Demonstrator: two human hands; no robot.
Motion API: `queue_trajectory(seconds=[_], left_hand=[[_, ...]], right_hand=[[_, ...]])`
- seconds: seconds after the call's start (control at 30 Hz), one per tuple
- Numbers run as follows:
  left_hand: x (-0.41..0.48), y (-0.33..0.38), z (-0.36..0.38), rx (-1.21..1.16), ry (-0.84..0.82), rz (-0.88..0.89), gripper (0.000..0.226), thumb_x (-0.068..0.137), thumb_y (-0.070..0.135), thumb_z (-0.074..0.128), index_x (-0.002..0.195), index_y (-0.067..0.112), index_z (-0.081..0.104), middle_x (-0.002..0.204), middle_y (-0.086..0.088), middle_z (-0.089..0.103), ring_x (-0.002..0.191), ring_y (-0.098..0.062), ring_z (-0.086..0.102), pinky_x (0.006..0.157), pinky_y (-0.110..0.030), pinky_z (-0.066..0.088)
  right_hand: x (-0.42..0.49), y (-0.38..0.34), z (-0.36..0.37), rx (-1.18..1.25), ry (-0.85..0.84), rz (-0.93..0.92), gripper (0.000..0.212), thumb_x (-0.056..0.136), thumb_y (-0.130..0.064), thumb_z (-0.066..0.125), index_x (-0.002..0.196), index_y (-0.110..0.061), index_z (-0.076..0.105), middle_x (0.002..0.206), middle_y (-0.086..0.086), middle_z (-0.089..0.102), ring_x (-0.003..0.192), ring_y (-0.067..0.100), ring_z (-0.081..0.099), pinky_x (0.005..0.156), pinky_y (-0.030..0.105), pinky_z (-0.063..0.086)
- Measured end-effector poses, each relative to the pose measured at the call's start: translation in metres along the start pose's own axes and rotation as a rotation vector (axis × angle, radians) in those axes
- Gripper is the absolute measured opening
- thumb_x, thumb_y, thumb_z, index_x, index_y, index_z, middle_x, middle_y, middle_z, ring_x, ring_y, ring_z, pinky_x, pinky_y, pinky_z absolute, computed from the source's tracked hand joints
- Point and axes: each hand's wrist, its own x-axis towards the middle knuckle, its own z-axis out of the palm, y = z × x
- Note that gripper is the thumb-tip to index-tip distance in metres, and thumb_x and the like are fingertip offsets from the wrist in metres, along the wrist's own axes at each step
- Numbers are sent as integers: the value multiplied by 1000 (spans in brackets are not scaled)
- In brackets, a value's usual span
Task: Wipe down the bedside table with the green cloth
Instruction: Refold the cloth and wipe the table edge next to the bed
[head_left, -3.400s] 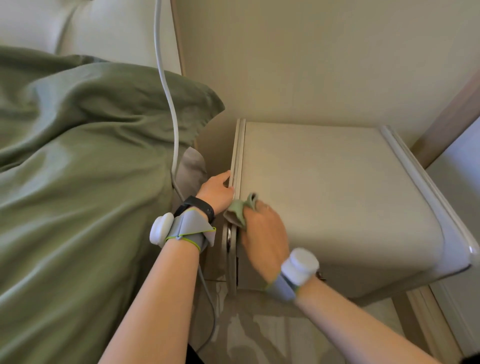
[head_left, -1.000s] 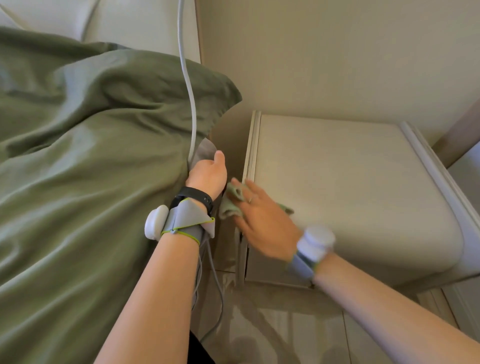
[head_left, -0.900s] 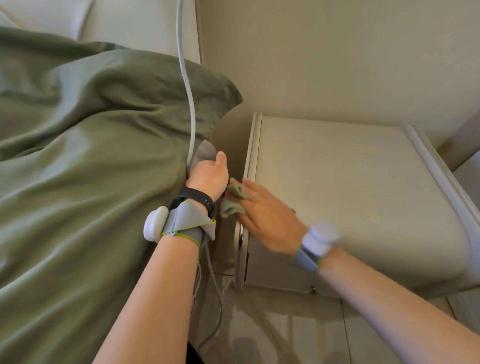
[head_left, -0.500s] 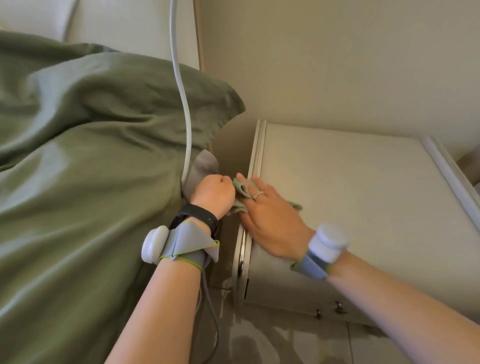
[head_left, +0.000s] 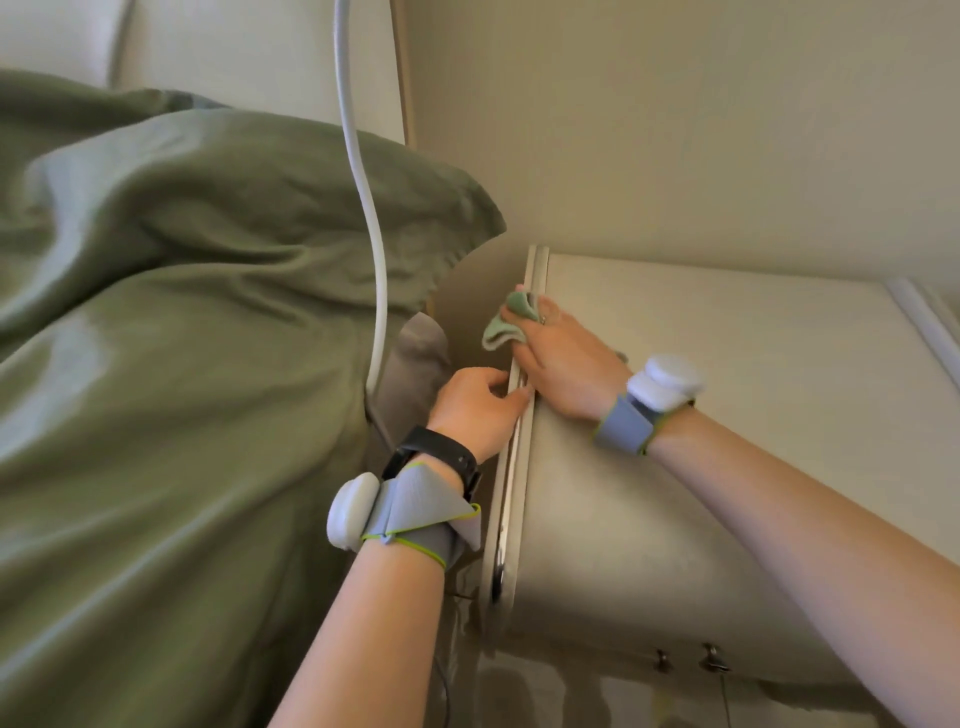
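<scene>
one beige bedside table (head_left: 727, 415) sits centre right, with a cream wall (head_left: 675, 130) behind and olive bedding (head_left: 182, 364) at left. i see the right hand (head_left: 566, 364) pinching the green cloth (head_left: 506, 322) against the table's left rim. the left hand (head_left: 478, 410) grips that rim lower in the frame.

Pale green cloth (head_left: 503, 323), cream counter (head_left: 727, 364), olive green bedding (head_left: 182, 364), white cable (head_left: 366, 197), black wristband (head_left: 441, 454).

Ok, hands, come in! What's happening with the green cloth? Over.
Right hand holds green cloth on bedside table left edge. Left hand pinches same edge, nearer. White cable hangs beside, clear of cloth.
</scene>
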Motion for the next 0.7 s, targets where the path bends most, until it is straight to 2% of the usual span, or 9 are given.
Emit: queue_trajectory(seconds=[0.07,0.13,0.23,0.33,0.43,0.6,0.67,0.7], left_hand=[[2,-1,3,-12,7,-11,25,90,32,55,100,16,71,84,-4,71,85,-27,65,83,-38,54],[4,-1,5,-10,19,-27,22,91,32,55,97,18,70,78,0,67,79,-23,62,80,-34,53],[4,0,6,-13,30,-41,20,92,31,56,100,19,69,87,-2,70,87,-24,65,85,-36,55],[5,-1,5,-27,30,-43,23,91,31,56,105,17,69,90,-1,70,92,-25,66,88,-37,54],[7,-2,6,-21,28,-41,20,92,30,56,99,17,69,90,-3,71,90,-25,66,87,-39,55],[6,-1,9,3,62,-57,9,91,32,56,84,26,59,97,-6,71,92,-27,66,87,-43,55],[6,-1,8,-16,50,-66,7,91,31,56,89,28,62,101,-4,70,95,-25,65,90,-42,54],[6,-1,8,-30,46,-67,13,91,31,57,98,25,66,101,-3,70,97,-24,65,90,-41,54]], right_hand=[[32,17,-3,-20,28,36,40,96,-22,32,130,-14,50,141,16,43,130,34,39,107,36,32],[68,32,-7,0,29,148,37,96,-21,32,124,-11,53,136,19,46,122,38,47,99,39,39],[96,41,-9,25,34,245,33,98,-18,34,122,-9,55,130,22,52,116,40,51,92,39,41],[85,38,-6,11,104,225,32,97,-18,36,120,-8,56,124,23,54,112,40,53,87,39,42],[72,37,-4,-9,116,143,31,97,-16,36,120,-5,55,126,24,50,110,41,51,86,38,40],[110,42,-17,37,35,337,34,98,-15,34,110,5,58,123,28,55,113,39,53,88,37,40],[111,40,-16,27,10,363,35,98,-16,33,111,5,58,124,28,54,113,39,52,90,38,40],[103,37,-14,-1,16,332,35,98,-17,33,114,3,57,126,27,52,115,40,51,92,39,39]])
